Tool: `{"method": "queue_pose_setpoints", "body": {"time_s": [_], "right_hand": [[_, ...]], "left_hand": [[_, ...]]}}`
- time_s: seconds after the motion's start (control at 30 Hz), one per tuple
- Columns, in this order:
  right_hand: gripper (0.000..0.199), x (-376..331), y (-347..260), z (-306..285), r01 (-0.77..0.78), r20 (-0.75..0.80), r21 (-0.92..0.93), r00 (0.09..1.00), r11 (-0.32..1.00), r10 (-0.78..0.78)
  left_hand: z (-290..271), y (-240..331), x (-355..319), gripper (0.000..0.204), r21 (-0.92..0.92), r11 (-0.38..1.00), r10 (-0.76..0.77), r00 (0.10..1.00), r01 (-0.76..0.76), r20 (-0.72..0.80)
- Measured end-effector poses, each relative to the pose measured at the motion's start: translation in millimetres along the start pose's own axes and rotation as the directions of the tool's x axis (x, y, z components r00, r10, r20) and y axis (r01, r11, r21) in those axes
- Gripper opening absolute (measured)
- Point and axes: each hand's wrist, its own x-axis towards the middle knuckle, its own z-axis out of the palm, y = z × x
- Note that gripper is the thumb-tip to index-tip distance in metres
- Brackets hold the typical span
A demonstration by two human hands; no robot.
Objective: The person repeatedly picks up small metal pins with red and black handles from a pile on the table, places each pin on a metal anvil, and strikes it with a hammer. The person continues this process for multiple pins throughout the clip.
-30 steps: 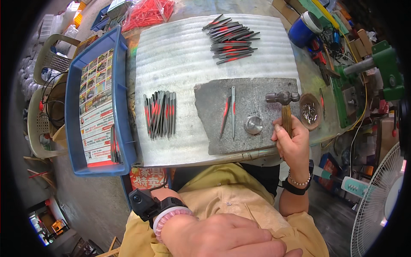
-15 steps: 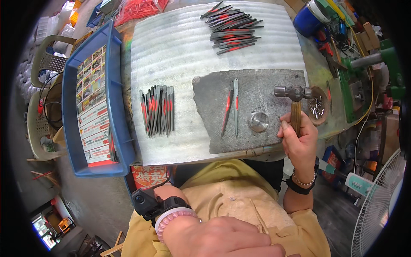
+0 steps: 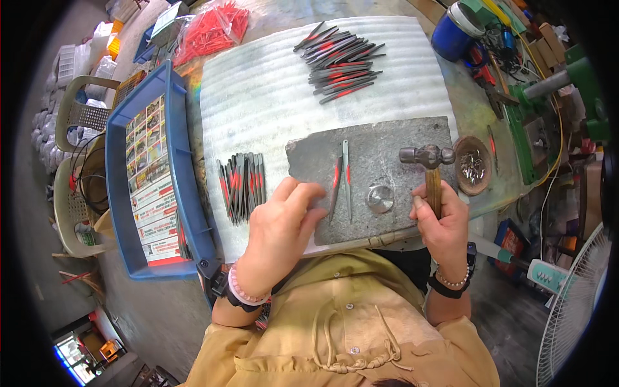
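My right hand (image 3: 443, 219) grips the wooden handle of a ball-peen hammer (image 3: 427, 155), its steel head over the right part of a dark grey slab (image 3: 380, 138). My left hand (image 3: 280, 222) hangs near the slab's left edge, fingers loosely bent, a gap between thumb and forefinger, nothing visible in it. On the slab lie two slim pointed pieces side by side, a black-and-red one (image 3: 336, 180) and a greyer one (image 3: 347, 180). Right of them is a shiny round metal disc (image 3: 380, 198). Left of the slab lies a row of similar pieces (image 3: 244, 184), partly behind my left hand.
More such pieces (image 3: 338, 61) are heaped at the far side of the white foam sheet (image 3: 258, 97). A brown bowl (image 3: 473, 165) of small metal pins stands right of the slab. A blue tray (image 3: 184, 148) is at left, a red-filled bag (image 3: 213, 31) behind, a blue mug (image 3: 454, 32) far right.
My left hand has moved up and forward from over my lap to beside the slab. My right hand still holds the hammer, and the view has shifted slightly.
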Motion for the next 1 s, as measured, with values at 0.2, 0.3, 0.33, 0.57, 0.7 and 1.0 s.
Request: {"method": "queue_pose_setpoints", "body": {"time_s": [0.2,0.3,0.33,0.57,0.7,1.0], "right_hand": [[0.012,0.1,4.6,-1.3,0.021,0.0,-0.023,1.0,1.0,-0.021],[0.011,1.8,5.4,-2.2,0.07,0.011,-0.08,0.998,0.994,-0.069],[0.011,2.2,5.5,-2.0,0.094,0.018,-0.072,0.995,0.993,-0.093],[0.01,3.2,3.8,-5.0,0.136,0.063,-0.138,0.99,0.981,-0.129],[0.01,4.0,4.3,-6.0,0.11,0.081,-0.151,0.992,0.982,-0.099],[0.01,4.2,2.1,-4.0,0.197,0.06,-0.108,0.98,0.975,-0.191]], "left_hand": [[10.2,4.9,5.1,0.025,0.058,0.997,0.048,0.998,-0.049,0.03],[11.5,5.3,9.7,0.024,0.051,0.997,0.048,0.999,-0.049,0.02],[11.8,5.0,11.3,0.023,0.043,0.998,0.049,0.999,-0.049,0.016],[13.0,7.6,17.5,0.022,0.067,0.997,0.032,0.999,-0.03,-0.036],[10.3,11.6,23.8,0.021,0.073,0.996,0.052,0.998,-0.05,-0.026],[-3.1,-13.3,97.8,0.015,0.115,0.984,0.153,0.98,-0.139,-0.129]]}}
